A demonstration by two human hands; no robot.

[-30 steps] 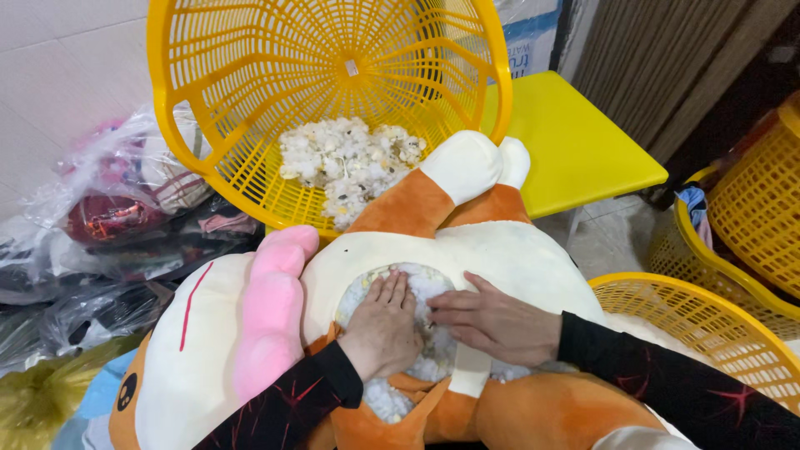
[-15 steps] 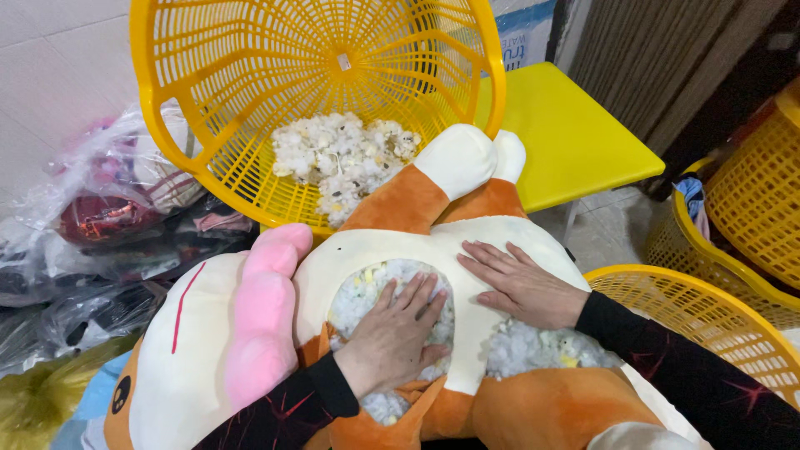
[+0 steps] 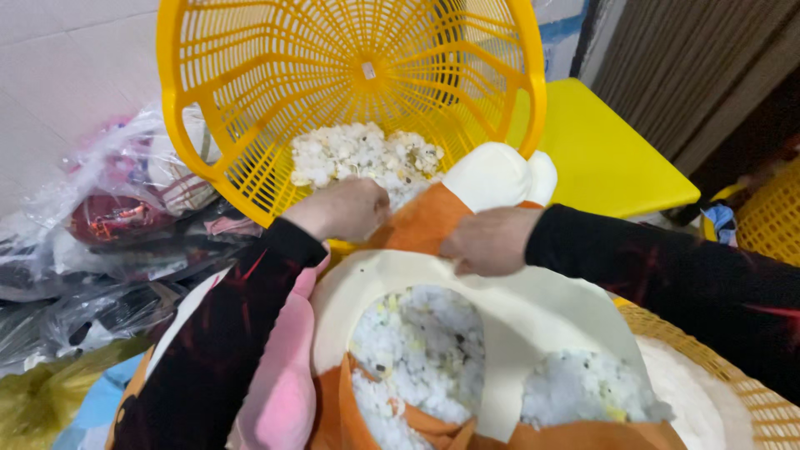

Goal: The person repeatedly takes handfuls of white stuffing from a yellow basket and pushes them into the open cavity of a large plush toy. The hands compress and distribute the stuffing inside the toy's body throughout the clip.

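Plush toy [image 3: 500,325], orange w/ cream belly panel and pink part at left, lies across the lower middle of the view, its white-tipped limb [image 3: 500,175] poking up toward the tipped yellow basket [image 3: 250,125]. Two openings in the cream fabric show white stuffing [image 3: 425,350]; bottom of the toy is cut off by the frame edge, so its full shape is hard to tell.

Left hand [image 3: 346,208] is curled shut at the basket's lower rim, near the pile of white fluff [image 3: 362,158] inside; whether it's got fluff in the fist can't be seen, fingers face away. Right hand [image 3: 492,240] sits on the top edge of the cream panel, fingers bent down and pressed on the fabric where it meets the orange limb; can't tell if it's pinching or just resting. Both arms are in black sleeves w/ red marks; the left sleeve covers a good part of the toy's pink side.

Second yellow basket [image 3: 733,392] at lower right, mostly out of frame. Yellow tabletop [image 3: 600,158] behind, partly blocked by the first basket. Clear plastic bags [image 3: 108,233] at left, contents blurred, reddish and dark.
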